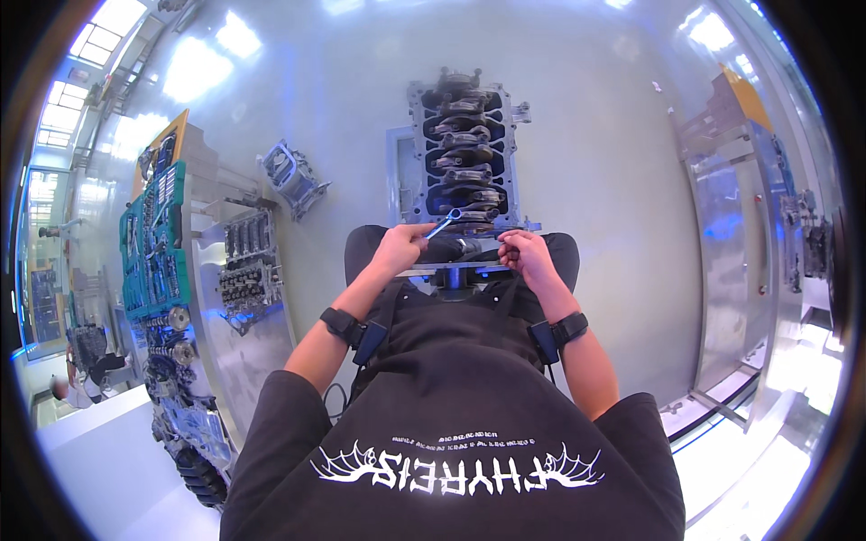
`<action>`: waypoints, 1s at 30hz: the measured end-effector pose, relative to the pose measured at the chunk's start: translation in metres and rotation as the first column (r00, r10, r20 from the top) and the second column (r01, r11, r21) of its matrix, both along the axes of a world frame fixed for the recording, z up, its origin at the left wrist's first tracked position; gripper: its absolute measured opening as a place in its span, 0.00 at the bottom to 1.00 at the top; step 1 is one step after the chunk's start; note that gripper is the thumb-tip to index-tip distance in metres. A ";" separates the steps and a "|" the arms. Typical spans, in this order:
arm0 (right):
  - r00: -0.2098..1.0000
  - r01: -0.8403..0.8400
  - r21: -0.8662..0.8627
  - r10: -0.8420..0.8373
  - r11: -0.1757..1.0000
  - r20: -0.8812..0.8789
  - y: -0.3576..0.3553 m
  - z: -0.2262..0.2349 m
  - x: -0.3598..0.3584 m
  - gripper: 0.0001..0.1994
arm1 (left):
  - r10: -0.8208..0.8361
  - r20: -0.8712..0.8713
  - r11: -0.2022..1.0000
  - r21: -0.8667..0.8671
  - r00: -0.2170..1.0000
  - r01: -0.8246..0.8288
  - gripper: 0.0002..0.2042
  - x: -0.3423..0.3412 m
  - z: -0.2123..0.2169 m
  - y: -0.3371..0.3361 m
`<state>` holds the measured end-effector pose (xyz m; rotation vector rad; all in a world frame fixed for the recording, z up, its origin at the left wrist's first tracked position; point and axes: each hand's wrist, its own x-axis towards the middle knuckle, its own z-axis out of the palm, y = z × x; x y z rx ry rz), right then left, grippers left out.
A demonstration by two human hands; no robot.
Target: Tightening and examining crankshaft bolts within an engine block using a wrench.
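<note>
My left hand (400,249) is closed around a slim metal wrench (441,225). The wrench's ring end points up and to the right, over the near end of an engine block (509,180). Along the middle of the block runs a crankshaft (465,140) with its dark throws showing. My right hand (529,256) is beside the block's near right corner, apart from the wrench. Its thumb and fingers are curled together in a pinch; anything between them is too small to make out.
On the left stands a bench with a green tool case (155,239) of sockets and several engine parts. A metal casting (293,178) rests on the floor left of the block. A metal cabinet (732,234) stands at the right. My knees flank the block's near end.
</note>
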<state>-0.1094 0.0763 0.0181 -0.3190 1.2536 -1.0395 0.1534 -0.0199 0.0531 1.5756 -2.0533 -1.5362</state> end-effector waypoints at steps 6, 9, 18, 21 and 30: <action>0.972 -0.233 -0.010 0.234 0.972 0.013 -0.015 0.001 0.049 0.10 | 0.099 -0.101 0.961 0.267 0.990 -0.069 0.21 -0.008 -0.004 0.008; 0.889 -0.458 0.012 0.458 0.889 0.028 -0.020 0.013 0.076 0.13 | 0.181 -0.173 0.900 0.425 0.968 -0.093 0.21 -0.011 0.002 0.011; 0.690 -0.724 0.152 0.709 0.673 0.145 -0.022 0.035 0.073 0.16 | 0.534 -0.331 0.715 0.667 0.778 -0.208 0.22 -0.020 -0.019 0.028; 0.734 -0.674 0.080 0.654 0.734 0.183 -0.017 0.037 0.066 0.12 | 0.537 -0.298 0.696 0.686 0.789 -0.214 0.21 -0.031 -0.015 0.028; 0.898 -0.382 0.090 0.346 0.920 0.272 0.008 0.020 0.060 0.07 | 0.744 -0.354 0.531 0.828 0.567 -0.181 0.28 -0.056 -0.016 0.020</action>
